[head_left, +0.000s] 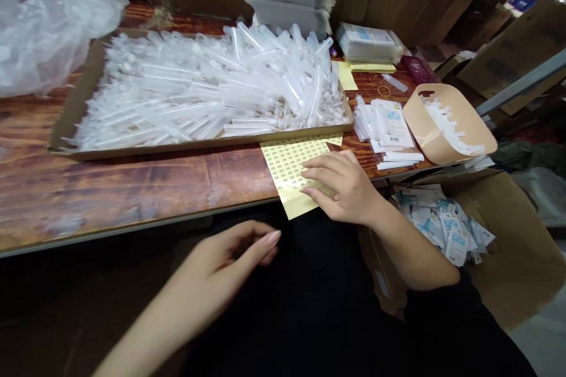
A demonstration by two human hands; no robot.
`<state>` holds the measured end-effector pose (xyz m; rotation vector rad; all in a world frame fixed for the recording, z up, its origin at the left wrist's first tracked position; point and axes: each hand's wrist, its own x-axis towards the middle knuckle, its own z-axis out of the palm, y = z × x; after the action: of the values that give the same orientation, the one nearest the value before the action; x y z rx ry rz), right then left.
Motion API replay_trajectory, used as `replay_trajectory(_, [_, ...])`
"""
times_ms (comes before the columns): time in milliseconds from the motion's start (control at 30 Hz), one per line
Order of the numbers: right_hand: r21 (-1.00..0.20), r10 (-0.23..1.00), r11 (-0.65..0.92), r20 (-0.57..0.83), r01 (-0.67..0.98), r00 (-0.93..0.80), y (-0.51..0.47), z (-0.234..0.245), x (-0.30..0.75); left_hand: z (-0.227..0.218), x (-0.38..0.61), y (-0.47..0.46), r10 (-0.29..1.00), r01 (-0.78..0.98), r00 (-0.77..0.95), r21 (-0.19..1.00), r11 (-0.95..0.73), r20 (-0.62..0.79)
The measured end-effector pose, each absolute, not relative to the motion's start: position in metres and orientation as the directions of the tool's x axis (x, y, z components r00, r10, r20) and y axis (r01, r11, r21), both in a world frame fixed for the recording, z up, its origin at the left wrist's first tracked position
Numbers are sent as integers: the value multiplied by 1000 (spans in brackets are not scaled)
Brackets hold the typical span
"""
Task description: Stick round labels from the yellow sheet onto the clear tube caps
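Observation:
My right hand (342,185) lies flat on a yellow sticker sheet (289,165) at the table's near edge, fingers stretched out and pointing left over its dotted rows. My left hand (230,259) hovers below the table edge above my dark lap, fingers loosely extended and holding nothing. Behind the sheet, a shallow cardboard tray (75,112) holds several clear plastic tubes (212,88) piled lengthwise.
Small flat packets (389,129) lie right of the tray, beside a tan basket (431,138) with white pieces. A cardboard box (522,247) of filled packets sits below right. A clear plastic bag (44,17) is at far left; stacked boxes stand behind.

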<state>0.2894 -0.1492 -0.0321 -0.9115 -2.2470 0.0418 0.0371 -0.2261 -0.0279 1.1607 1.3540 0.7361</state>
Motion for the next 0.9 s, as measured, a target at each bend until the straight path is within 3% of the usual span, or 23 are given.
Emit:
replay_trajectory(100, [-304,667,735,483,606,-567,-152,-38,288,-47,70,-206,868,-39,126,872,488,-480])
replay_trajectory(200, [-349,690,722,416,597,-592,-155,-42,289,-57,94,-199,857,-347,48,797,495,-512])
replay_trajectory(333, [-420,714,700,381,578,-588,-160,-42,291,-59,107,-196,781,-506,96,645,573,-617])
replay_trajectory(467, [-442,704,710,402,549,-586,-163,-41,295,-62,112,-193,799,-538,108,641,547,-591])
replay_trajectory(700, [-455,623,780,491,431,-609,-164,-40,305,-66,115,-194,889,-394,186,797,457,-418])
replay_trajectory(900, [-296,587,804,535,516,-608,-170,-27,304,-65,117,-194,981,-253,134,953,170,-139])
